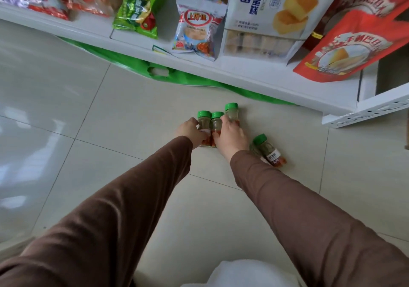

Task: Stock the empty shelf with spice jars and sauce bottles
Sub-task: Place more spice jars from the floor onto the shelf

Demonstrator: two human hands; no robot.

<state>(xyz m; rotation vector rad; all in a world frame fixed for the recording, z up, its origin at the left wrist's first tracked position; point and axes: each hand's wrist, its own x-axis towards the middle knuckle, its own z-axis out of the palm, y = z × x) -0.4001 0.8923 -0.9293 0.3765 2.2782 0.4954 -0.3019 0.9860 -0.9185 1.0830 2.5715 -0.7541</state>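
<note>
Three green-capped spice jars stand together on the tiled floor. My left hand (191, 132) is wrapped around the left jar (204, 121). My right hand (231, 137) covers the middle jar (216, 124) and the right jar (232, 112), fingers curled on them. Just right of my right wrist, a fourth spice jar (269, 151) with a white and red label stands tilted on the floor, untouched. Both arms wear brown sleeves.
A white shelf (243, 74) runs across the top, carrying snack bags and cake packages. A green bag (159, 71) lies on the floor under it. A perforated white shelf bracket (365, 111) juts out at the right. Glossy floor tiles stretch to the left.
</note>
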